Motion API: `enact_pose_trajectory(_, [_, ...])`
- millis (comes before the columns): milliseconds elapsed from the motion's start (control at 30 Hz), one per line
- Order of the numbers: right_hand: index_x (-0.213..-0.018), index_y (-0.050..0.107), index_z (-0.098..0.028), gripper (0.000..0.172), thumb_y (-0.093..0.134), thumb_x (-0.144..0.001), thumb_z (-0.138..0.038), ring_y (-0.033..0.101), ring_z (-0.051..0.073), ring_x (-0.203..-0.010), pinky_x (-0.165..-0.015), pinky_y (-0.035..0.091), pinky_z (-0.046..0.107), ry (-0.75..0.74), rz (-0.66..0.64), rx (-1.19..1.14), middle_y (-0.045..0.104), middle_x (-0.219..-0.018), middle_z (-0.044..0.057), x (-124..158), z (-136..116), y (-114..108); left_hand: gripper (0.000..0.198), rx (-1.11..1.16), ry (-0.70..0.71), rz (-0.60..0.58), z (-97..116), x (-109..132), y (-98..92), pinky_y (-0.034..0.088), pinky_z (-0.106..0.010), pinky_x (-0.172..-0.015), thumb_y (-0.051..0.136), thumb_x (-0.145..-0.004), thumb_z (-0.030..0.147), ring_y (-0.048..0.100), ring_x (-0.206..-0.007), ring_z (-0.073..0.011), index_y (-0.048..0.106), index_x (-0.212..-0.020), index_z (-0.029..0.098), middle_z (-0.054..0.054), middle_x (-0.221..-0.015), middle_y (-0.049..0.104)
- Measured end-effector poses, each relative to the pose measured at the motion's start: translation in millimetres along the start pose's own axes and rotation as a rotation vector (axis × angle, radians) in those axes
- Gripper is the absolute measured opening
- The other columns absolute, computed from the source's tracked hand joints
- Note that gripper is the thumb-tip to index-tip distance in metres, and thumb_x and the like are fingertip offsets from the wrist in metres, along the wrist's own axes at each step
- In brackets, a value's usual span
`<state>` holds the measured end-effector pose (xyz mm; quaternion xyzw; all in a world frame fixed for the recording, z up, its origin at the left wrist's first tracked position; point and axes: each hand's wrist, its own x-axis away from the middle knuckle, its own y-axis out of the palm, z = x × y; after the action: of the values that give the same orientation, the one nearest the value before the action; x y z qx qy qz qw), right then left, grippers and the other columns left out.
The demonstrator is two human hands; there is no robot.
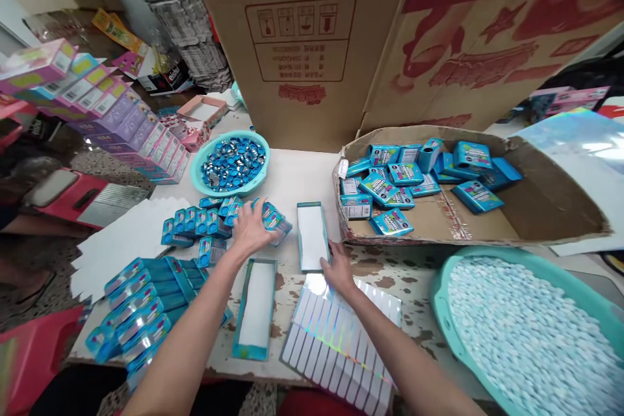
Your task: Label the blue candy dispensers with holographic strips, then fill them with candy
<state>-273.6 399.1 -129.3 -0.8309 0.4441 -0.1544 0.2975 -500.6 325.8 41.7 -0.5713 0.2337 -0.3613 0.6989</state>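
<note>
My left hand (pixel 252 233) is closed round small blue printed boxes (pixel 275 216), over the right end of a group of similar boxes (pixel 184 222) standing in rows. How many it grips is partly hidden. My right hand (pixel 340 268) grips the lower right edge of a shallow blue box with a white inside (pixel 312 234), thumb over its rim. Another such white-lined box (pixel 255 309) lies nearer me, between my forearms. Under my right wrist is a shiny sheet with rows of pale strips (pixel 336 344).
A teal bowl (pixel 195 172) holds blue-and-silver caps. The cut-down carton (pixel 517 234) at right contains blue boxes. A teal basin (pixel 441 299) of pale pellets stands front right. Blue packs (pixel 141 305) are stacked front left. A tall cardboard carton (pixel 312 32) rises behind.
</note>
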Motion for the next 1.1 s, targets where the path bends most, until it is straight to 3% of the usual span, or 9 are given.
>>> enact_pose_trajectory(133, [-0.119,0.053,-0.015,0.05,0.045,-0.071,-0.015,0.05,0.026,-0.109,-0.097,0.039,0.039,0.017,0.047,-0.014,0.054,-0.115,0.012,1.1,1.8,-1.0,0.094,0.247,0.409,-0.194,35.8,-5.2,-5.0,0.034,-0.039,-0.099,0.07,-0.057,0.039,0.038,-0.117,-0.0273,0.027,-0.138,0.023,-0.009,-0.13,0.039])
enact_pose_trajectory(233, [-0.115,0.056,-0.017,0.048,0.041,-0.07,-0.012,0.052,0.025,-0.106,-0.095,0.041,0.038,0.015,0.058,-0.025,0.057,-0.11,0.01,0.2,2.9,0.0,0.094,0.171,0.455,-0.349,59.5,-22.0,16.2,0.036,-0.044,-0.095,0.071,-0.053,0.039,0.041,-0.114,-0.0309,0.032,-0.137,0.025,-0.01,-0.129,0.041])
enact_pose_trajectory(400, [-0.117,0.057,-0.016,0.051,0.037,-0.07,-0.011,0.05,0.025,-0.109,-0.098,0.038,0.04,0.01,0.056,-0.067,0.055,-0.112,0.012,1.6,8.6,8.5,0.091,-0.046,0.461,-0.238,71.6,-39.0,54.8,0.028,-0.051,-0.1,0.068,-0.057,0.037,0.035,-0.121,-0.0355,0.028,-0.138,0.027,-0.013,-0.135,0.033])
enact_pose_trajectory(533, [-0.118,0.057,-0.017,0.048,0.039,-0.073,-0.018,0.049,0.026,-0.11,-0.1,0.036,0.041,0.019,0.056,-0.089,0.055,-0.112,0.011,2.9,14.1,12.5,0.098,-0.062,0.463,-0.185,60.3,-35.2,64.2,0.01,-0.056,-0.106,0.067,-0.062,0.042,0.014,-0.134,-0.037,0.014,-0.143,0.028,-0.014,-0.149,0.013])
enact_pose_trajectory(633, [-0.119,0.055,-0.018,0.042,0.04,-0.082,-0.031,0.049,0.026,-0.11,-0.099,0.036,0.043,-0.004,0.01,-0.113,0.054,-0.114,0.011,4.8,15.0,8.2,0.097,0.029,0.276,-0.09,29.3,-23.5,53.1,0.013,-0.054,-0.107,0.06,-0.067,0.057,0.008,-0.137,-0.0348,0.009,-0.144,0.025,-0.012,-0.15,0.012])
enact_pose_trajectory(800, [-0.122,0.051,-0.017,0.05,0.04,-0.087,-0.049,0.045,0.028,-0.115,-0.101,0.033,0.045,0.004,-0.031,-0.094,0.052,-0.119,0.014,10.2,8.3,0.3,0.07,-0.084,-0.399,0.381,-51.6,15.3,30.5,0.024,-0.047,-0.105,0.049,-0.082,0.042,0.025,-0.132,-0.0321,0.023,-0.139,0.011,-0.021,-0.142,0.028])
enact_pose_trajectory(900, [-0.125,0.048,-0.017,0.053,0.041,-0.086,-0.052,0.044,0.029,-0.116,-0.1,0.034,0.046,-0.018,-0.022,-0.063,0.05,-0.121,0.014,13.1,5.4,1.3,0.062,-0.158,-0.742,0.315,-84.5,36.5,32.1,0.036,-0.048,-0.094,0.05,-0.081,0.024,0.042,-0.12,-0.0354,0.025,-0.135,0.003,-0.029,-0.131,0.038])
enact_pose_trajectory(967, [-0.126,0.047,-0.017,0.055,0.041,-0.085,-0.053,0.044,0.029,-0.116,-0.101,0.033,0.047,-0.029,-0.007,-0.043,0.05,-0.121,0.014,14.3,6.1,3.6,0.052,-0.143,-0.833,0.215,-92.7,46.8,34.8,0.042,-0.045,-0.086,0.049,-0.079,0.017,0.052,-0.108,-0.0345,0.035,-0.126,0.0,-0.027,-0.117,0.05])
enact_pose_trajectory(1100, [-0.127,0.046,-0.016,0.057,0.04,-0.085,-0.054,0.043,0.03,-0.117,-0.102,0.032,0.046,-0.049,0.005,-0.01,0.049,-0.122,0.014,14.7,10.4,8.0,0.038,-0.121,-0.676,0.168,-80.1,59.9,32.5,0.044,-0.037,-0.084,0.049,-0.078,0.015,0.055,-0.101,-0.0277,0.045,-0.116,0.009,-0.017,-0.108,0.056])
